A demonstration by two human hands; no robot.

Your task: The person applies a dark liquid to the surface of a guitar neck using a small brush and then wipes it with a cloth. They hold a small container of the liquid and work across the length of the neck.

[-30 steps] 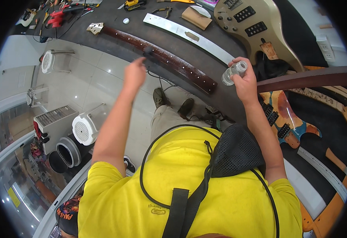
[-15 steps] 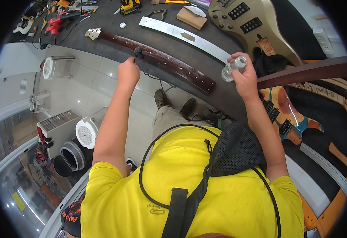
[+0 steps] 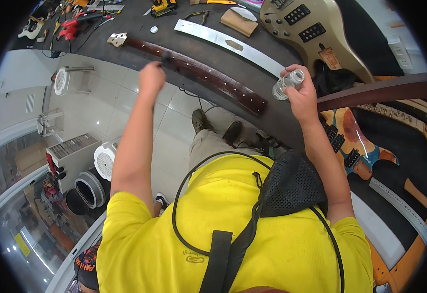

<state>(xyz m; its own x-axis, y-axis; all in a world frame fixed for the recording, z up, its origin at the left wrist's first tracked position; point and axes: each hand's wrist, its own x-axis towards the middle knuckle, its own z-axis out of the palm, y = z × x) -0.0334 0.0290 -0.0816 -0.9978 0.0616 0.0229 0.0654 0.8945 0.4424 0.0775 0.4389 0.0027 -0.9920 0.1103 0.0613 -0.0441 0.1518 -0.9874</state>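
A guitar neck (image 3: 213, 79) lies on the dark bench, its reddish-brown fingerboard dotted with small white markers and its pale headstock (image 3: 117, 39) at the far left. Over the neck's near edge, my left hand (image 3: 152, 77) is closed on a small dark wad (image 3: 165, 59); blur hides whether it is cloth or another material. Beyond the neck's wide right end, my right hand (image 3: 302, 97) grips a small clear glass bottle (image 3: 283, 89). The bottle is tilted, its open mouth toward the upper right, and no cap shows on it.
Behind the neck lies a long metal straightedge (image 3: 199, 33), with a small white cap (image 3: 154, 30) near its left end. A cream guitar body (image 3: 321, 14) rests at the far right. Right of my forearm are a multicoloured guitar body (image 3: 357, 132) and a dark wooden bar (image 3: 379, 90).
My left hand and the dark wad have shifted left along the neck, toward the headstock. My right hand holds the bottle in nearly the same place.
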